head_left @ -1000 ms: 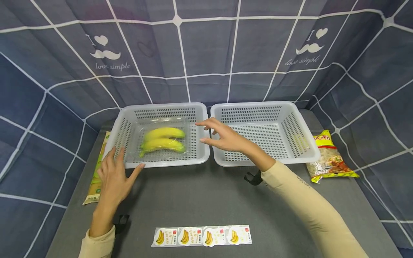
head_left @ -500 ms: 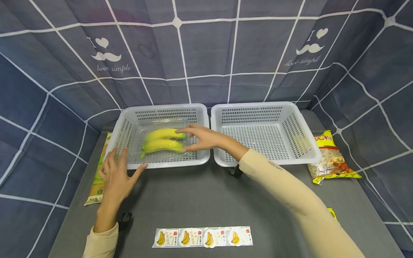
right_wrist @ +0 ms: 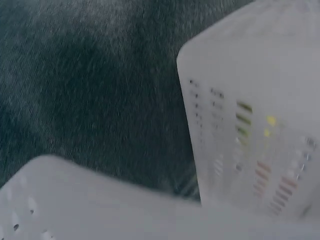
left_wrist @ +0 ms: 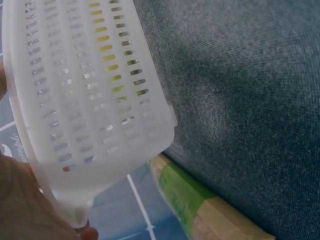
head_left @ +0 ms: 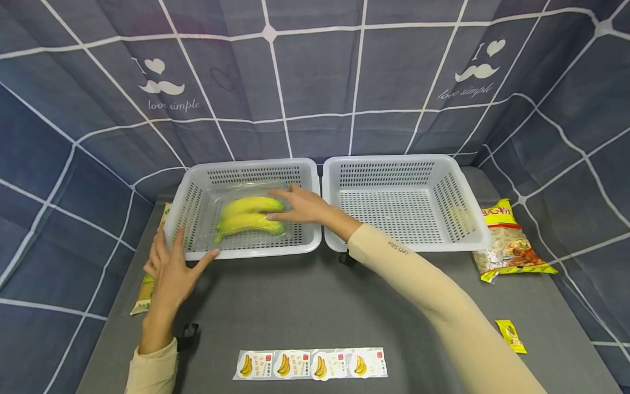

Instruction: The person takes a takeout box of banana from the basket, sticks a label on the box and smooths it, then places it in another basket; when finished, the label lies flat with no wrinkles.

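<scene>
Two yellow-green bananas (head_left: 250,221) lie under clear plastic, in a transparent box (head_left: 204,230) inside the left white basket (head_left: 268,253). Over the box's right end is my right hand (head_left: 302,207), its fingers and thumb spread apart at the plastic; whether they touch it cannot be told. My left hand (head_left: 169,273) rests on the left basket's near left corner, fingers on the rim and thumb stretched along the front edge. In the left wrist view that hand (left_wrist: 20,200) is at the basket's (left_wrist: 100,145) rim. The right wrist view shows basket walls (right_wrist: 220,65) but no hand.
A second white basket (head_left: 408,247) stands right beside the first. Outside them lie a green-yellow packet (head_left: 144,298) at left, a food bag (head_left: 512,246) at right and a small yellow packet (head_left: 512,336). A strip of banana stickers (head_left: 310,364) lies at the front.
My right hand has moved left from the gap between the baskets to over the box's right end. My left hand stays at the basket corner. The small yellow packet has come into view.
</scene>
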`<state>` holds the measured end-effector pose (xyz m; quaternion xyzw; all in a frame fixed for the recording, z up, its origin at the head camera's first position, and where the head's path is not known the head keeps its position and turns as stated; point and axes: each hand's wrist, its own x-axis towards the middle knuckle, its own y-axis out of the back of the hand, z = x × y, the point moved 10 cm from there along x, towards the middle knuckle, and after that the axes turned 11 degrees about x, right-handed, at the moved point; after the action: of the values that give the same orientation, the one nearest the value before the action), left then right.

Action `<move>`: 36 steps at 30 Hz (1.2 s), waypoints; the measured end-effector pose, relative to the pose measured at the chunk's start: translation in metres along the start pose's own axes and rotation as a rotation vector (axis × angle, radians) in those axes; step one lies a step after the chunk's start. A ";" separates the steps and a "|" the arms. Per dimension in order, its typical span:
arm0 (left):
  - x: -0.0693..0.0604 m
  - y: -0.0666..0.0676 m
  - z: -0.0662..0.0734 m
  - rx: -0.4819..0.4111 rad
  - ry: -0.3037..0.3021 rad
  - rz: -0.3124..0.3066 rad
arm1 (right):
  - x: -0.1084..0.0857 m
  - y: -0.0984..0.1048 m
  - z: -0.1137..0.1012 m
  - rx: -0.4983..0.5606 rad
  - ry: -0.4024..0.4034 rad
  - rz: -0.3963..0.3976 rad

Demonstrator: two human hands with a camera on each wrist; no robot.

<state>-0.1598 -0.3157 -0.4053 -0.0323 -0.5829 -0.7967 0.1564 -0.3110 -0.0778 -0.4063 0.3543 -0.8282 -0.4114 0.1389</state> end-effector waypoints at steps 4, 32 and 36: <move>0.002 -0.004 -0.003 -0.008 0.017 -0.028 | 0.001 -0.005 -0.001 -0.090 -0.038 0.019; 0.000 -0.001 -0.005 0.000 0.033 -0.006 | 0.004 -0.003 -0.001 -0.003 -0.036 0.048; -0.001 -0.002 -0.005 0.006 0.036 -0.007 | 0.004 0.002 0.002 0.124 -0.025 0.047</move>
<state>-0.1591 -0.3194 -0.4092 -0.0156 -0.5825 -0.7959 0.1643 -0.3156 -0.0783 -0.4062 0.3374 -0.8619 -0.3603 0.1161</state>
